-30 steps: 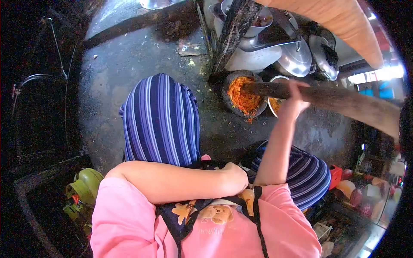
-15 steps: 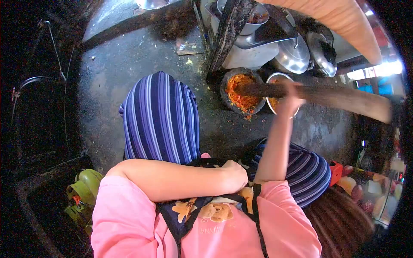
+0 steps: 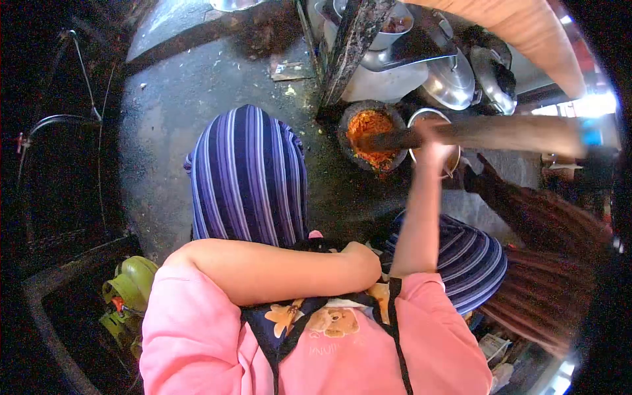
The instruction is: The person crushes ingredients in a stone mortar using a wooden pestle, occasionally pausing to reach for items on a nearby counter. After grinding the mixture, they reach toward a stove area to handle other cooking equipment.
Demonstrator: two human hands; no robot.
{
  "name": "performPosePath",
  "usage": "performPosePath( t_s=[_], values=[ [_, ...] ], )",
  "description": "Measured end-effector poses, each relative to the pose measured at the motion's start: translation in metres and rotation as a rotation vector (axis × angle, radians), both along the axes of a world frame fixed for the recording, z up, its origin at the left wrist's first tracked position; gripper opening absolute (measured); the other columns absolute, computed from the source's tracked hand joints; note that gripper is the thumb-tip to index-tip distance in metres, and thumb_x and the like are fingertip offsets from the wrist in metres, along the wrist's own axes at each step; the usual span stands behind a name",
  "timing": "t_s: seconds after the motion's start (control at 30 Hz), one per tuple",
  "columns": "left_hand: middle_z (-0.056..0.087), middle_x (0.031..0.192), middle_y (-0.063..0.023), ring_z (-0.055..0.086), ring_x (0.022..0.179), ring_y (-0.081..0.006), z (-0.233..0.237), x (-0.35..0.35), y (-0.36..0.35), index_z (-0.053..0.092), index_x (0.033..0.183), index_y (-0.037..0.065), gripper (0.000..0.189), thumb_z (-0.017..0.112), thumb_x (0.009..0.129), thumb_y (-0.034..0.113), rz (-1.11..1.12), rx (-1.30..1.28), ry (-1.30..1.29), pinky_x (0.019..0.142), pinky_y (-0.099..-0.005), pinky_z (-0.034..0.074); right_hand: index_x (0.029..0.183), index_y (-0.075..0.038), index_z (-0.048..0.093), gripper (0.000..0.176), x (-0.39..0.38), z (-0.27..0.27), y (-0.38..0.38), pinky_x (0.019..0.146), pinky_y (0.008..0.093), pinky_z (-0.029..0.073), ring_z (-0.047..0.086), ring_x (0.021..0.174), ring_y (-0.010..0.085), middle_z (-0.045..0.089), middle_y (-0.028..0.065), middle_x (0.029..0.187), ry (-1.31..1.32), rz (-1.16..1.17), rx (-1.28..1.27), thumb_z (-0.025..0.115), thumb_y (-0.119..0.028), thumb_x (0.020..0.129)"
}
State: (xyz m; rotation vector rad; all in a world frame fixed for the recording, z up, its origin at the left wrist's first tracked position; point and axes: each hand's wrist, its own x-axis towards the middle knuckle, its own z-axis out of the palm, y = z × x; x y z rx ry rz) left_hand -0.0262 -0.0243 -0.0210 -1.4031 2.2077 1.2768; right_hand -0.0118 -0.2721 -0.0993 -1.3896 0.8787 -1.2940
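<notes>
My right hand (image 3: 431, 135), blurred by motion, grips a long wooden pestle (image 3: 513, 134). The pestle's dark end rests in the orange-red mash (image 3: 370, 124) inside a stone mortar (image 3: 345, 135). Beside the mortar, partly behind my right hand and forearm, is a white-rimmed bowl (image 3: 454, 164). Bent across my chest, my left arm ends in my left hand (image 3: 362, 263), which is curled closed near the apron; its fingertips are hidden. Striped cloth covers both my knees.
Metal lids (image 3: 449, 82) and pans lie beyond the mortar near a dark wooden post (image 3: 352, 49). A green gas cylinder (image 3: 135, 280) stands at lower left. Another person's brown sleeve (image 3: 540, 210) reaches in from the right, towards the bowl.
The pestle's upper end has swung away from me, and my right hand has shifted slightly left. The other person's brown-sleeved arm has come forward beside the bowl.
</notes>
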Motion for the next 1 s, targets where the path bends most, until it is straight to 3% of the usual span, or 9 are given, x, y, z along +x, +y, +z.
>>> performPosePath(
  t_s=[0.13,0.37,0.47,0.57,0.63,0.77,0.87,0.97,1.0],
  values=[
    [0.066,0.09,-0.0126,0.064,0.082,-0.029,-0.005,-0.002,0.006,0.069,0.086,0.005,0.019,0.057,0.074,0.013,0.01,-0.032,0.025,0.06,-0.0419,0.053,0.104,-0.001,0.05,0.052,-0.001,-0.052,0.021,0.086,0.0326,0.041,0.051,0.088,0.0178,0.054,0.0039,0.094,-0.17,0.075,0.167,0.072,0.007,0.058],
    [0.066,0.085,-0.0138,0.064,0.081,-0.0292,0.007,0.008,0.005,0.069,0.086,0.005,0.02,0.056,0.074,0.014,0.038,-0.021,0.063,0.06,-0.0423,0.054,0.079,-0.003,0.054,0.018,-0.004,0.099,0.013,0.07,0.0315,0.046,0.055,0.068,0.0178,0.057,0.0076,0.076,-0.121,0.155,0.028,0.067,0.001,0.067],
    [0.066,0.084,-0.0137,0.065,0.081,-0.0288,0.002,0.007,0.003,0.069,0.086,0.005,0.019,0.057,0.073,0.014,0.055,-0.009,0.086,0.061,-0.0434,0.054,0.079,-0.004,0.054,0.022,-0.002,0.008,-0.006,0.07,0.0294,0.045,0.053,0.071,0.0159,0.055,0.0051,0.077,0.074,0.117,0.011,0.066,0.005,0.063],
    [0.066,0.083,-0.0124,0.065,0.077,-0.0287,-0.002,0.002,0.006,0.069,0.083,0.006,0.018,0.058,0.07,0.014,0.143,-0.025,0.063,0.058,-0.0441,0.053,0.096,-0.004,0.053,0.039,0.003,-0.082,0.002,0.066,0.0314,0.047,0.052,0.074,0.0144,0.054,0.0032,0.086,-0.343,0.116,0.233,0.066,0.011,0.063],
    [0.066,0.078,-0.0114,0.064,0.072,-0.0289,0.001,0.001,0.009,0.069,0.076,0.008,0.016,0.058,0.067,0.014,0.084,-0.037,0.067,0.054,-0.0428,0.052,0.105,-0.006,0.049,0.055,0.0,-0.045,0.021,0.072,0.0329,0.047,0.052,0.076,0.0151,0.051,0.0033,0.093,-0.114,0.062,0.109,0.069,0.014,0.058],
    [0.065,0.071,-0.0109,0.064,0.067,-0.0279,-0.023,-0.007,0.018,0.068,0.07,0.008,0.013,0.058,0.065,0.014,0.185,-0.134,0.113,0.053,-0.0409,0.051,0.075,0.0,0.057,0.015,0.005,0.071,0.018,0.064,0.028,0.044,0.052,0.064,0.0153,0.058,0.0055,0.073,-0.103,0.057,-0.167,0.068,0.005,0.066],
    [0.064,0.069,-0.0109,0.064,0.065,-0.0271,-0.008,0.008,0.014,0.067,0.067,0.008,0.012,0.058,0.063,0.016,0.195,-0.163,0.174,0.052,-0.04,0.051,0.075,0.0,0.057,0.015,0.001,0.1,0.012,0.067,0.0305,0.044,0.053,0.067,0.0167,0.057,0.0055,0.074,-0.094,0.077,-0.097,0.066,0.007,0.066],
    [0.064,0.07,-0.0111,0.064,0.065,-0.0275,-0.012,0.001,0.009,0.067,0.067,0.009,0.013,0.059,0.061,0.017,0.148,-0.124,0.106,0.052,-0.0401,0.051,0.079,-0.002,0.054,0.023,0.002,-0.03,-0.018,0.068,0.0312,0.045,0.054,0.071,0.017,0.056,0.0045,0.074,-0.071,0.201,-0.062,0.066,0.009,0.063],
    [0.065,0.07,-0.0111,0.064,0.065,-0.0278,-0.009,0.002,0.009,0.067,0.067,0.01,0.013,0.059,0.061,0.018,0.134,-0.103,0.106,0.053,-0.0404,0.051,0.08,-0.003,0.053,0.026,0.008,-0.058,-0.004,0.068,0.0316,0.046,0.054,0.071,0.0169,0.056,0.0041,0.074,0.295,0.061,-0.183,0.066,0.009,0.062]
  ],
)
